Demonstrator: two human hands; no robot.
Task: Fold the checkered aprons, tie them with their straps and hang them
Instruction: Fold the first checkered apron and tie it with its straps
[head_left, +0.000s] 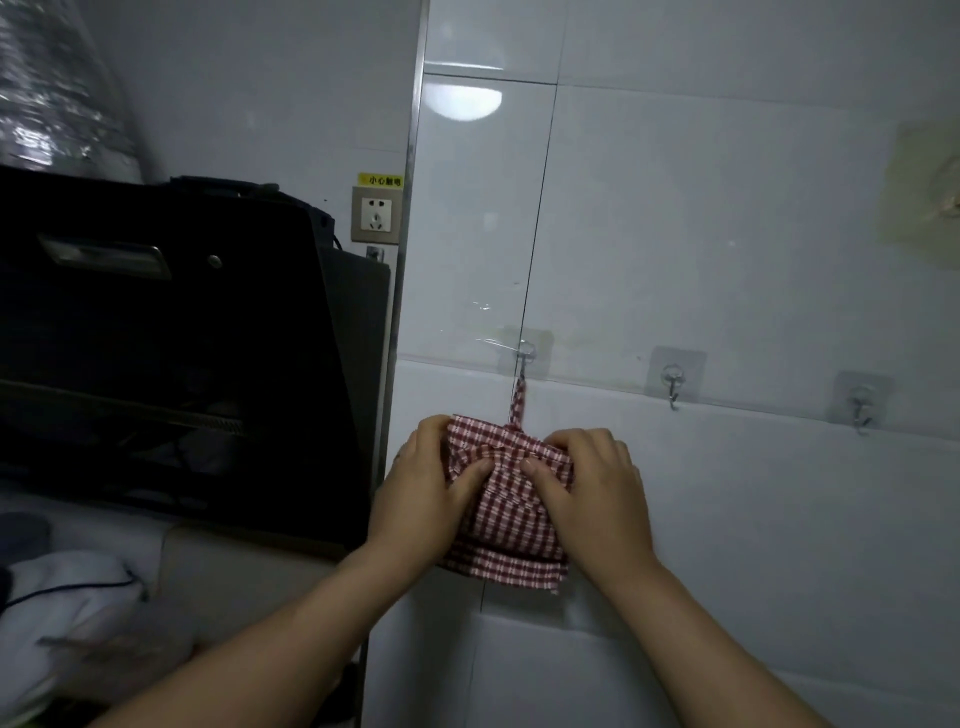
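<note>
A folded red-and-white checkered apron (511, 525) hangs against the white tiled wall. Its thin strap (518, 402) runs up to the leftmost metal hook (525, 356). My left hand (423, 486) grips the bundle's upper left side, thumb pressed on the front. Over on the upper right side, my right hand (592, 483) holds the bundle with its fingers curled over the top fold. Both hands cover part of the cloth.
Two bare adhesive hooks (674, 387) (861, 410) sit to the right on the wall. A black range hood (171, 353) fills the left, with a wall socket (376, 214) above it. White cloth (62, 613) lies at lower left.
</note>
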